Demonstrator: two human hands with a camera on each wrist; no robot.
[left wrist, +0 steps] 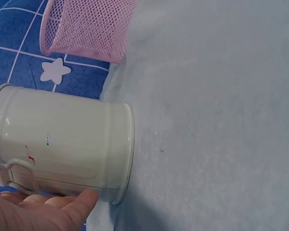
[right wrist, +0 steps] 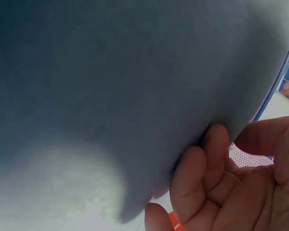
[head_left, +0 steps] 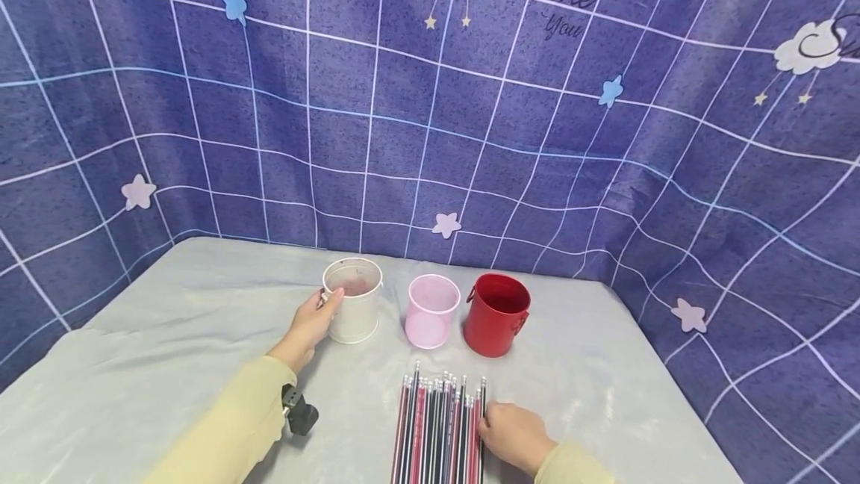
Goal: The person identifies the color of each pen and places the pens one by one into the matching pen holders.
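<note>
A cream metal bucket [head_left: 352, 312] with small side handles stands at the left of three containers. My left hand [head_left: 316, 323] holds its left side, thumb up at the rim; in the left wrist view the fingers [left wrist: 82, 204] lie along the wall below the handle. A row of dark and red pencils [head_left: 440, 424] lies on the cloth, metal ends pointing away from me. My right hand [head_left: 513, 432] is at the row's right edge, with curled fingers and thumb pinching the outermost dark pencil [head_left: 482, 409]. In the right wrist view, the thumb partly hides this pencil [right wrist: 277, 79].
A pink mesh cup [head_left: 430, 316] stands in the middle, and a red bucket [head_left: 493, 320] with side handles is to its right, both beyond the pencils. Pale grey cloth [head_left: 201, 334] covers the table. A blue gridded curtain [head_left: 403, 133] hangs behind it and along the sides.
</note>
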